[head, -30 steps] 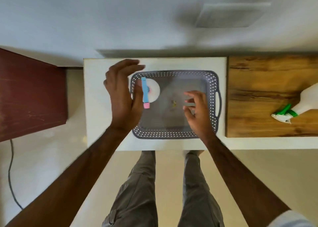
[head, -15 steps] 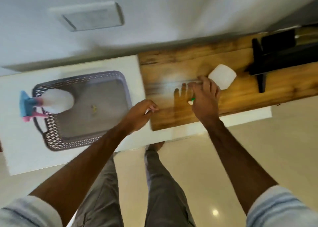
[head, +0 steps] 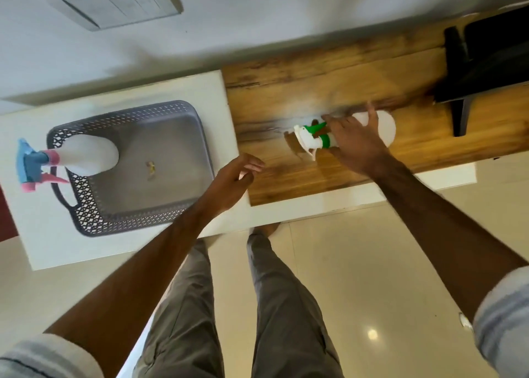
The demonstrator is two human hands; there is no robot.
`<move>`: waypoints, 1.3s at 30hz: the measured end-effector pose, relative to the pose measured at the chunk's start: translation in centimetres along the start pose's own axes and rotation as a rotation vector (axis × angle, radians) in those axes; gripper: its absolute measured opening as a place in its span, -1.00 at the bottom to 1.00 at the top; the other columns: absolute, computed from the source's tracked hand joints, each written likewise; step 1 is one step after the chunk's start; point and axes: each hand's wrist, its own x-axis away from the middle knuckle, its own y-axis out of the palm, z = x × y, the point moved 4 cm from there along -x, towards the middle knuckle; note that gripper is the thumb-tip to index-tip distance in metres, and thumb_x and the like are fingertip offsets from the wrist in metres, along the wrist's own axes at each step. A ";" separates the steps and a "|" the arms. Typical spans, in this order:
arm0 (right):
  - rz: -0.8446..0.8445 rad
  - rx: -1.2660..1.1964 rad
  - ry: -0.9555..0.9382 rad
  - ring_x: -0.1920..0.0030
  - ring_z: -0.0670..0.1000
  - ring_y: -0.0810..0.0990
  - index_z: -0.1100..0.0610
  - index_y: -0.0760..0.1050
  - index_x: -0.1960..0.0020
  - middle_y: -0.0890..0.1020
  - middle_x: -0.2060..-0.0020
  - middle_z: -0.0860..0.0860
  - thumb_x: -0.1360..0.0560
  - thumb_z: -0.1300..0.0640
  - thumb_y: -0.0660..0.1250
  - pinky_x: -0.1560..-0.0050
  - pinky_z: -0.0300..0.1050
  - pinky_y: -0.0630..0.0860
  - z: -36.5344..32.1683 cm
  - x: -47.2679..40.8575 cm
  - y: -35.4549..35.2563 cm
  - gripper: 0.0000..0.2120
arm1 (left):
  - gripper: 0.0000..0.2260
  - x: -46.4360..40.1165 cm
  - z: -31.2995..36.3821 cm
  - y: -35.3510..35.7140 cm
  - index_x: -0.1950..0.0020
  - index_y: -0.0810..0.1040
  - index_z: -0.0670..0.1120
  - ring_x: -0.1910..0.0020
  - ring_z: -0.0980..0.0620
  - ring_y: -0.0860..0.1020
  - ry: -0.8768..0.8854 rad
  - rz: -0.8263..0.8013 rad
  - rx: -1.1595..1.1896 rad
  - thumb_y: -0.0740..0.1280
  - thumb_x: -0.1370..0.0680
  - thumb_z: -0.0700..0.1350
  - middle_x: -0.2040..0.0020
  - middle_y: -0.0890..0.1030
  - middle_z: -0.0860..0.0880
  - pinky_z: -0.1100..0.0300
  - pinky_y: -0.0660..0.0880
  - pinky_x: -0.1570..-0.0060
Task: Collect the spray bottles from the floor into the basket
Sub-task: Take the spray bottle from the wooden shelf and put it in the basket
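A grey perforated basket (head: 129, 111) sits on a white platform (head: 43, 228). Inside it, at its left end, stands a white spray bottle with a blue and pink head (head: 91, 154); the head leans out over the rim. A white spray bottle with a green trigger (head: 387, 125) lies on the wooden top (head: 286, 91) to the right, nozzle pointing left. My right hand (head: 357, 145) is on it, with fingers and thumb around its neck. My left hand (head: 232, 180) hovers at the basket's right edge with fingers loosely curled, holding nothing.
A black stand-like object (head: 486, 62) occupies the far right of the wooden top. A wall with a switch plate (head: 114, 2) runs behind. Glossy tiled floor (head: 372, 263) and my legs lie below. Dark red furniture (head: 4, 220) shows at the left edge.
My left hand let go of the blue and pink bottle in the basket. My view swung right, and my right hand reached over and closed on the green bottle's neck.
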 end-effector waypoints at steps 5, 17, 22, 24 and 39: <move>-0.103 -1.203 0.119 -0.06 -0.12 0.59 0.03 0.41 -0.36 0.63 -0.03 -0.13 -0.45 0.04 0.39 -0.12 -0.05 0.47 -10.1 1.3 -3.8 -0.51 | -0.35 4.0 -1.2 -2.8 -0.45 0.29 0.08 -0.35 0.20 0.45 -0.089 -0.048 0.340 0.51 -0.46 -0.18 -0.39 0.44 0.19 0.24 0.54 -0.19; -0.241 -1.311 0.065 0.01 -0.14 0.61 -0.05 0.44 -0.23 0.63 -0.02 -0.10 -0.54 0.01 0.37 -0.04 -0.15 0.55 -31.9 -3.3 -5.9 -0.72 | -0.24 13.5 -6.9 -13.3 -0.32 0.24 0.27 -0.25 0.18 0.42 -0.082 0.259 0.133 0.60 -0.26 0.16 -0.32 0.41 0.17 0.24 0.50 -0.25; -0.142 -1.082 -0.081 -0.10 -0.17 0.54 -0.11 0.41 -0.21 0.56 -0.13 -0.16 -0.53 0.04 0.39 -0.01 -0.55 0.39 -35.1 -4.4 -5.8 -0.70 | -0.37 17.1 -10.2 -16.3 -0.48 0.23 0.11 -0.39 0.14 0.31 0.093 0.476 -0.255 0.42 -0.48 0.14 -0.46 0.34 0.05 0.21 0.34 -0.36; -0.068 -0.958 -0.146 -0.13 -0.17 0.49 0.02 0.46 -0.20 0.52 -0.14 -0.13 -0.52 0.15 0.41 0.05 -0.65 0.32 -35.9 -5.6 -5.6 -0.71 | -0.56 18.9 -12.6 -18.4 -0.43 0.37 0.04 -0.43 0.04 0.35 0.081 0.588 -0.297 0.33 -0.56 0.00 -0.44 0.41 0.00 0.01 0.38 -0.41; -0.255 -0.825 -0.259 -0.36 0.04 0.47 0.17 0.50 -0.22 0.53 -0.32 0.07 -0.44 0.43 0.35 -0.38 0.00 0.42 -39.5 -14.6 -3.7 -0.61 | -0.58 15.7 -20.5 -27.2 -0.45 0.31 -0.05 -0.29 -0.06 0.50 -0.339 0.552 0.272 0.30 -0.61 -0.13 -0.36 0.45 -0.06 -0.08 0.51 -0.29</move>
